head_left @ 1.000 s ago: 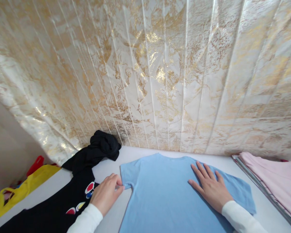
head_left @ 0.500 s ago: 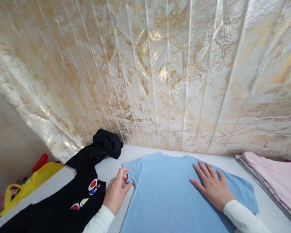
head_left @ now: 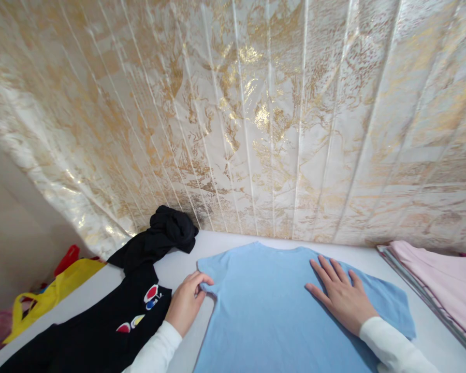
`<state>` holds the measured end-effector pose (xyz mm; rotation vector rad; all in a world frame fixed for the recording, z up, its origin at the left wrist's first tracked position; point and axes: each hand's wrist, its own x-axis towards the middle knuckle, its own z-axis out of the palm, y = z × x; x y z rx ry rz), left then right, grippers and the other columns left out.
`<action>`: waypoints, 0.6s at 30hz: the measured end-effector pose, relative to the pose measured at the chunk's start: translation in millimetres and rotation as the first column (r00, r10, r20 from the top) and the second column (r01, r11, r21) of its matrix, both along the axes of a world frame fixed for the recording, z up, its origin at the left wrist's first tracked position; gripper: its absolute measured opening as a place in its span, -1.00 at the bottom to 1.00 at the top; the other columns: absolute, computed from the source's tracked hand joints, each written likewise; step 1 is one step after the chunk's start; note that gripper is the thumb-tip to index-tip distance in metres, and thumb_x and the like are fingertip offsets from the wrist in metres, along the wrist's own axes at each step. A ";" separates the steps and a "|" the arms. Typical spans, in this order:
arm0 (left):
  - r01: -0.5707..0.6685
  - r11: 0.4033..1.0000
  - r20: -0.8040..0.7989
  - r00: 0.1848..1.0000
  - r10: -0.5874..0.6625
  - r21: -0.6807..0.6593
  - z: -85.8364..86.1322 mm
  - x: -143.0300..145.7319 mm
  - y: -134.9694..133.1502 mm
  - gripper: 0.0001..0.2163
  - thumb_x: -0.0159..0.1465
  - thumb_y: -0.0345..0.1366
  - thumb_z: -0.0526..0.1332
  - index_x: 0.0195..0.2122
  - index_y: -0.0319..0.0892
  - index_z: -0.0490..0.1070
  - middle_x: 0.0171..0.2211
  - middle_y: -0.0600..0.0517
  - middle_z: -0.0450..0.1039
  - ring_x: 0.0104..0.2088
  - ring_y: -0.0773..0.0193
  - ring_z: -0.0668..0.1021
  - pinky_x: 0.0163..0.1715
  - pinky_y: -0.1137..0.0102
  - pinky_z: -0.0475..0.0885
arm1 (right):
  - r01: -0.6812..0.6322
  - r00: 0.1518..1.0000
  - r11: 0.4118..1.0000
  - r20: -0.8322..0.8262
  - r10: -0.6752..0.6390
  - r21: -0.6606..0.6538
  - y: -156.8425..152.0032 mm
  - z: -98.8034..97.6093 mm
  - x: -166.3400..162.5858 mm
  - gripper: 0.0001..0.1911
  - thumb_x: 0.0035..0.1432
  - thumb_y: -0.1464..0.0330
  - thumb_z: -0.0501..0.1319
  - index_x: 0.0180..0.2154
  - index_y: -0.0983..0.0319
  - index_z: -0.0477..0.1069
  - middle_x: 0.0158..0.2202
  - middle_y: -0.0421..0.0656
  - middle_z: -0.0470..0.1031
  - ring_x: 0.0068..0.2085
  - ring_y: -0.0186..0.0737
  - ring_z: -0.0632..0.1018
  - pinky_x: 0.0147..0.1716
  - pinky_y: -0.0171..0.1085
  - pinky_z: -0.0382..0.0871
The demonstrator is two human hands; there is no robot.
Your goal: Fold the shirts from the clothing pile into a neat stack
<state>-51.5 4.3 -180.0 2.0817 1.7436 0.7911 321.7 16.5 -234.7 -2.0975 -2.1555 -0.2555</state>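
A light blue T-shirt (head_left: 264, 311) lies spread out on the white table top, its neckline toward the curtain. My left hand (head_left: 188, 300) pinches the hem of its left-hand sleeve between thumb and fingers. Flat on the shirt near the opposite shoulder rests my right hand (head_left: 339, 292), fingers spread and palm down. The sleeve on that side reaches out past my right hand. The lower part of the shirt runs out of view at the bottom.
On the left lies a black garment (head_left: 97, 321) with colourful prints, a bunched black cloth (head_left: 171, 230) behind it. A yellow bag (head_left: 62, 280) is beyond the table's left edge. Folded clothes, pink (head_left: 442, 280) on top, are stacked at right. A gold-patterned curtain (head_left: 256, 129) hangs behind.
The fingers of my left hand have closed on the sleeve hem, and the sleeve edge looks smoother. My right hand stays spread on the shirt.
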 end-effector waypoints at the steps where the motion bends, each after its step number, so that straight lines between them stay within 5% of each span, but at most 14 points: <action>1: 0.016 0.999 -0.058 0.998 -0.014 0.048 0.5 0.0 -0.9 -0.76 0.05 -0.55 0.04 -0.38 -0.14 0.42 -0.41 0.08 0.33 -0.38 0.26 0.40 -0.32 0.42 0.30 | 0.000 1.000 1.000 0.000 0.000 0.002 0.0 -0.5 0.0 -0.28 0.15 -0.07 -0.13 0.23 0.16 0.08 0.29 -0.13 0.01 0.28 0.10 0.05 0.15 0.17 -0.04; 7: 0.007 0.990 -0.426 0.903 0.055 0.143 11.3 8.1 -14.6 -0.54 -0.01 -0.72 -0.04 -0.31 -0.11 0.49 -0.05 -0.05 0.37 -0.02 0.12 0.38 -0.13 0.25 0.32 | -0.007 1.000 1.000 0.001 0.007 -0.030 0.4 -0.9 1.9 -0.27 0.14 -0.08 -0.12 0.24 0.16 0.06 0.30 -0.14 -0.01 0.28 0.09 0.04 0.15 0.17 -0.03; 11: 0.042 0.997 -0.502 0.865 -0.004 0.064 27.1 38.6 -4.6 -0.43 0.01 -0.71 -0.06 0.01 -0.20 0.37 0.17 -0.09 0.21 0.17 0.14 0.26 0.08 0.18 0.23 | -0.024 0.999 0.999 -0.039 0.022 -0.048 -0.7 6.1 7.2 -0.24 0.13 -0.11 -0.14 0.24 0.15 0.05 0.30 -0.15 -0.02 0.28 0.04 0.06 0.14 0.14 0.04; 14: 0.165 0.986 -0.453 0.877 -0.162 -0.032 28.7 75.9 19.8 -0.50 0.18 -0.57 -0.08 0.17 -0.24 0.20 0.21 -0.09 0.16 0.19 0.20 0.25 0.14 0.21 0.19 | -0.047 0.999 0.999 -0.004 0.048 0.017 -1.8 10.3 12.5 -0.24 0.14 -0.12 -0.19 0.23 0.17 0.09 0.29 -0.13 -0.02 0.27 0.01 0.07 0.15 0.11 0.06; 18: 0.306 0.951 -0.424 0.856 -0.296 -0.047 10.3 111.6 56.1 -0.56 0.33 -0.27 -0.06 0.22 -0.23 0.12 0.26 -0.09 0.05 0.25 0.14 0.14 0.18 0.17 0.12 | -0.059 0.997 0.997 0.046 0.056 0.058 0.4 3.9 22.0 -0.21 0.12 -0.15 -0.21 0.20 0.17 0.16 0.28 -0.12 0.01 0.26 0.00 0.10 0.16 0.07 0.07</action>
